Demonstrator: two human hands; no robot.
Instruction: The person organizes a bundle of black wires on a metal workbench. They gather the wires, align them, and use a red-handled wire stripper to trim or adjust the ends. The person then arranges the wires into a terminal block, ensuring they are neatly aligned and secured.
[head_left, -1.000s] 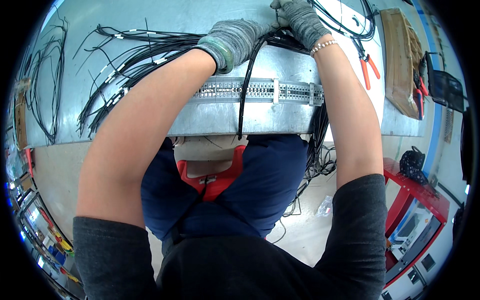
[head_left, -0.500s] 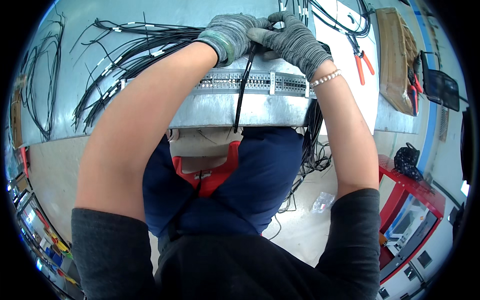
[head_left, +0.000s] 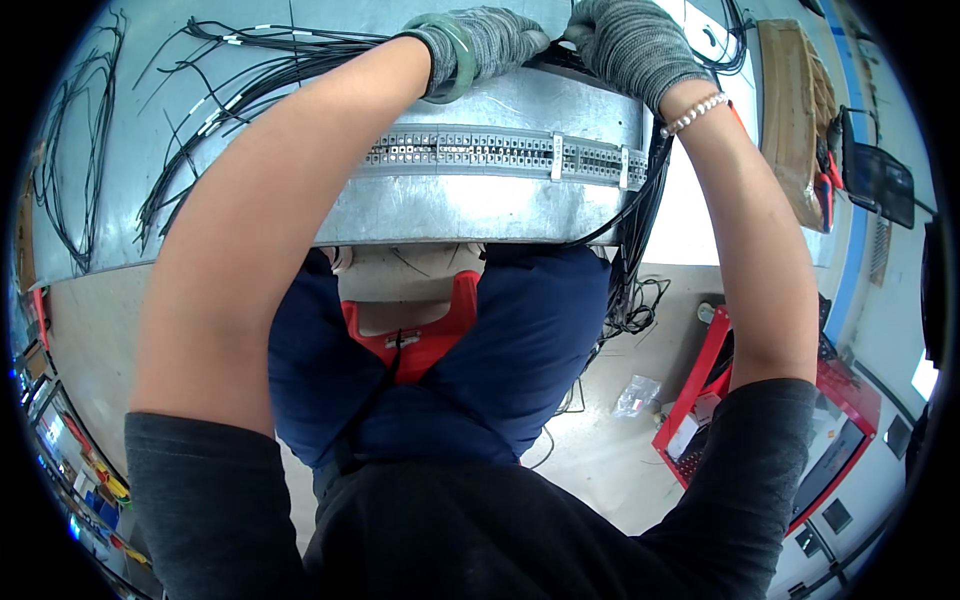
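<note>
A bundle of thin black cables (head_left: 300, 40) with white markers runs across the metal table from the left, passing behind my hands. My left hand (head_left: 490, 45), in a grey knit glove, rests at the bundle with its fingers pressed together; what they grip is hidden. Just right of it, my right hand (head_left: 635, 45), gloved alike, has its fingers curled near the cables, and its grip cannot be made out. Below both hands lies a long grey terminal strip (head_left: 460, 150) with rows of metal contacts and white end pieces. More black cables (head_left: 645, 210) hang over the table's front edge.
Loose black cables (head_left: 75, 170) lie at the far left. A cardboard box (head_left: 790, 110) stands on the right, with red-handled tools beside it. A red cart (head_left: 850, 395) is at the lower right, and a clear plastic bag (head_left: 637, 396) lies on the floor.
Both hands have moved farther up the table and slightly apart. The black strip that hung down across the terminal strip no longer shows there. My right forearm has swung right, over the red-handled pliers.
</note>
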